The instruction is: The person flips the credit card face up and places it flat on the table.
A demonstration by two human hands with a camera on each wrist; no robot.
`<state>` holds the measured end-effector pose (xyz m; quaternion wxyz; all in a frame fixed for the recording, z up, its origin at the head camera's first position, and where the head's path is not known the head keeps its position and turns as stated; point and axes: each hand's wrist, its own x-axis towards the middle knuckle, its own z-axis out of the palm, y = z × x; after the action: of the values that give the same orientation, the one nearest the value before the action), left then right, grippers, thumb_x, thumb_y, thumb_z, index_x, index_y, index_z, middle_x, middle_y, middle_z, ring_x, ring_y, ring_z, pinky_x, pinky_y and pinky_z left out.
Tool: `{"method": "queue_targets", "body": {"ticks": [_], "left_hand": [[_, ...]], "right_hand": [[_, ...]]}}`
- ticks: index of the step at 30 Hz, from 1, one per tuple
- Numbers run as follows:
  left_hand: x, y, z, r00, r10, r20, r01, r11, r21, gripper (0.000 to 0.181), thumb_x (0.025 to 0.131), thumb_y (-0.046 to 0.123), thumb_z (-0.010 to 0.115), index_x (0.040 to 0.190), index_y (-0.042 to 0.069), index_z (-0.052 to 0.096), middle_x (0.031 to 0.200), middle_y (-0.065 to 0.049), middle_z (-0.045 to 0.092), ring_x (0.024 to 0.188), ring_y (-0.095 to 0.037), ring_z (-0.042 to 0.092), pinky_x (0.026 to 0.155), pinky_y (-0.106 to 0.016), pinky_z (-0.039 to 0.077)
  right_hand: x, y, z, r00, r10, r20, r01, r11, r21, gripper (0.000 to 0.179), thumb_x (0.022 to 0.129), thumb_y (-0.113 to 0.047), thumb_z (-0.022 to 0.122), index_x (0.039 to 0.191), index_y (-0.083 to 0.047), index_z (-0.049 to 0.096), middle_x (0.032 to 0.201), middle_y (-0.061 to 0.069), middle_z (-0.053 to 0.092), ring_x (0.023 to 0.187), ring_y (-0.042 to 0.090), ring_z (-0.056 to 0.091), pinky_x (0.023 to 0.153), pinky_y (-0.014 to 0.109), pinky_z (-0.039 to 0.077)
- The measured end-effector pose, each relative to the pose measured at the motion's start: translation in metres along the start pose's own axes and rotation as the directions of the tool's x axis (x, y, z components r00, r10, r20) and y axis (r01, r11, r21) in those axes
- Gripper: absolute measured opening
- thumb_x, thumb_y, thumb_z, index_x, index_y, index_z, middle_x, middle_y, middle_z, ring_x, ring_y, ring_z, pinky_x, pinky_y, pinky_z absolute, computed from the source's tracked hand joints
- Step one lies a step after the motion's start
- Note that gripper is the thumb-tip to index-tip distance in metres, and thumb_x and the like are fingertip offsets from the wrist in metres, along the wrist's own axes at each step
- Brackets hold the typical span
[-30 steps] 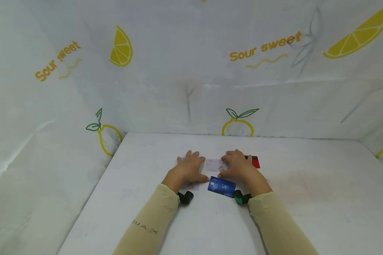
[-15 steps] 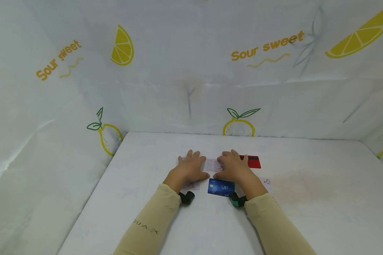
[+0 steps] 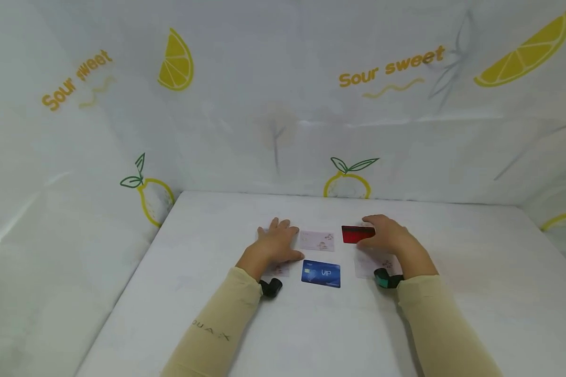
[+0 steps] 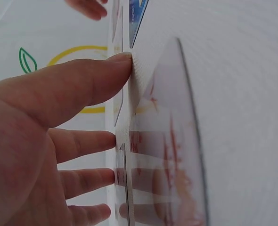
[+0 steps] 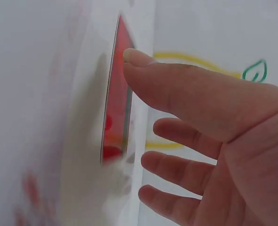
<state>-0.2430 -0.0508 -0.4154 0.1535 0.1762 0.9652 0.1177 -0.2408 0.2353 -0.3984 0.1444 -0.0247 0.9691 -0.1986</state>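
My left hand (image 3: 275, 245) is spread flat over pale cards at the left of the group, hiding much of them. In the left wrist view, its fingers reach towards a pale printed card (image 4: 165, 155). The right hand (image 3: 390, 236) is at the right end of a red card (image 3: 356, 234) with a dark stripe. Its thumb overlaps that card in the right wrist view, and the fingers are apart and extended. A pale flowered card (image 3: 317, 241) lies between the hands. In front is a blue VIP card (image 3: 320, 273). Another pale card (image 3: 368, 263) lies beneath the right wrist.
The cards lie on a white table (image 3: 207, 225). Behind it rises a white backdrop (image 3: 264, 78) printed with lemons and lettering, and the same sheet covers the left side. A black wrist camera (image 3: 271, 288) is strapped to the left wrist.
My right hand has moved right, from over the middle pale card to the red card's right end, uncovering the middle card and the pale one near the right wrist. The left hand stays put.
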Motion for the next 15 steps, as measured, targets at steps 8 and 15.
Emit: {"method": "queue_targets", "body": {"ticks": [8,15], "left_hand": [[0.0,0.009,-0.008,1.0,0.001,-0.023,-0.001,1.0,-0.013,0.07,0.087,0.047,0.07,0.147,0.019,0.045,0.158,-0.009,0.033,0.151,-0.038,0.014,0.112,-0.071,0.016],[0.015,0.03,-0.006,0.998,0.055,-0.043,-0.057,0.996,-0.062,0.071,0.088,0.047,0.069,0.149,0.021,0.043,0.159,-0.007,0.032,0.151,-0.035,0.014,0.113,-0.07,0.015]], "right_hand": [[-0.004,0.045,-0.01,0.999,-0.026,0.039,0.027,0.999,-0.032,0.081,0.082,-0.035,0.077,0.148,-0.006,0.04,0.152,0.029,0.031,0.137,0.053,0.026,0.104,0.071,0.031],[-0.003,0.043,-0.016,0.998,-0.059,0.033,0.06,0.997,-0.049,0.072,0.081,-0.033,0.078,0.142,-0.008,0.049,0.149,0.028,0.032,0.134,0.055,0.025,0.101,0.072,0.033]]}}
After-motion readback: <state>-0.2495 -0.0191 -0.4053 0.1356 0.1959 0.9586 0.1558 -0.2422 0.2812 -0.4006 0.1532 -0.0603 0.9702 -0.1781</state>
